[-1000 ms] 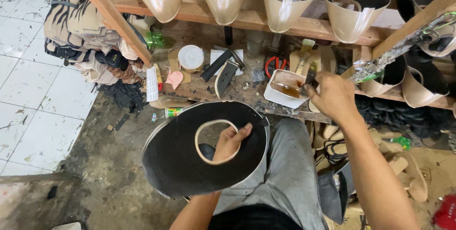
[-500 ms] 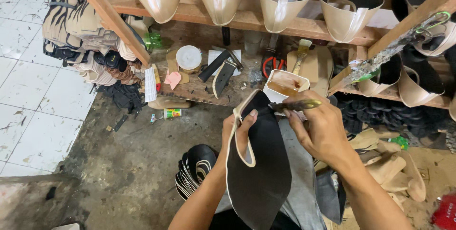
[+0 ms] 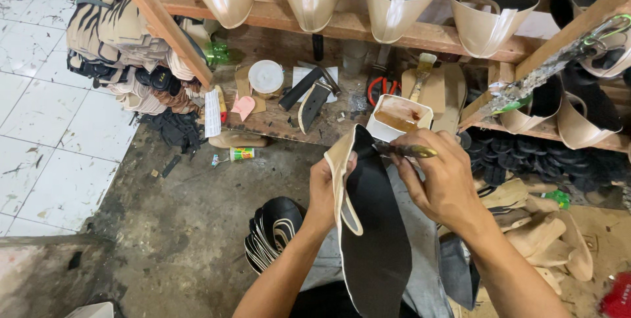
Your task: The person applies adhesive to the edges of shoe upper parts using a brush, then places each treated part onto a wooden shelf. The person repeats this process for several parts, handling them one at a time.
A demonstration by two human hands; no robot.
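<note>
Wooden rack (image 3: 420, 32) ran across the top w/ beige-and-black shoe uppers on it. Black shoe upper piece (image 3: 374, 239), beige-edged, stood on edge over the lap, centre frame. Left hand (image 3: 323, 190) was clamped round its beige rim, fingers curled behind. Right hand (image 3: 442, 180) pinched shut on a small brush (image 3: 406, 150), tip touching the piece's top edge. White square glue tub (image 3: 397, 117) sat just behind. Round white-lidded tin (image 3: 266, 77) & small green-labelled bottle (image 3: 241, 154) lay left.

The black, cream-edged curved shoe upper piece (image 3: 374, 239) hides the left hand's (image 3: 323, 193) fingers, and the brush's (image 3: 406, 150) bristle tip sits behind its far edge.
</note>
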